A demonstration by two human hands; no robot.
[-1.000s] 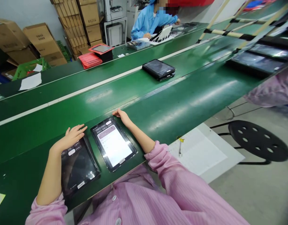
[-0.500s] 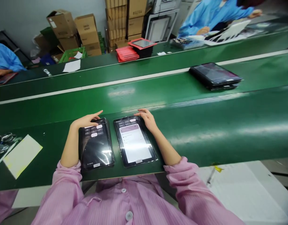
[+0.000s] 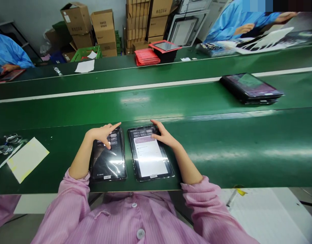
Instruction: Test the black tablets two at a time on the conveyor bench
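Two tablets in clear film lie side by side on the green bench, near its front edge. The left tablet has a dark screen with small tiles at the top. My left hand is over its upper part, fingers apart, thumb at the tiles. On the right tablet a white panel with a mauve header is lit. My right hand reaches over its upper right corner, thumb at the header and fingers stretched past the top edge. Neither hand grips a tablet.
Stacked tablets lie on the green belt at right. To the left are a pale yellow-edged sheet and a metal tool. Across the belt are red sleeves, cardboard boxes and two blue-sleeved people.
Both thumbs have moved down the screens, the left over the tiles and the right onto the header. The view has shifted, so the stacked tablets appear farther right.
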